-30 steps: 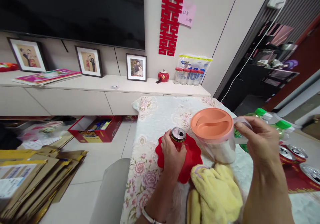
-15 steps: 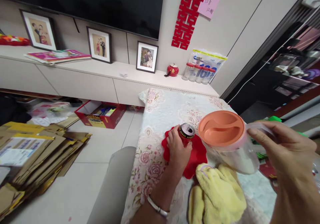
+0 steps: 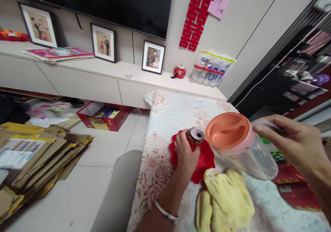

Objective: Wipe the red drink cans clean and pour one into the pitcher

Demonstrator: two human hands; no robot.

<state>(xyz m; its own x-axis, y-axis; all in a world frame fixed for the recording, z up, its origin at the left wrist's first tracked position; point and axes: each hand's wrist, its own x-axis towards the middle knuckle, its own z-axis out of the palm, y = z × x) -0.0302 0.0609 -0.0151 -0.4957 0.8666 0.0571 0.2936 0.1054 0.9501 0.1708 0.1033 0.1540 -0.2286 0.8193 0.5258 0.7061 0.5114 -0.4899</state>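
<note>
My left hand (image 3: 184,152) is wrapped round a red drink can (image 3: 194,137) with an opened top, standing on a red scalloped mat (image 3: 205,161). My right hand (image 3: 292,143) grips the handle of a clear plastic pitcher (image 3: 248,152) with an orange lid (image 3: 227,130). The pitcher is lifted off the table and tilted, its lid leaning toward the can. A yellow towel (image 3: 224,201) lies crumpled just in front of the mat, below the pitcher.
A floral tablecloth covers the table (image 3: 168,116). A red printed mat (image 3: 297,190) lies at the right. Flattened cardboard (image 3: 33,156) is stacked on the floor at left, beside a red box (image 3: 103,116). A low cabinet (image 3: 103,83) with framed photos runs along the wall.
The pitcher has tipped further toward the can and my right hand has shifted right. My left hand stays on the can. The view has swung left, hiding the green-capped bottles.
</note>
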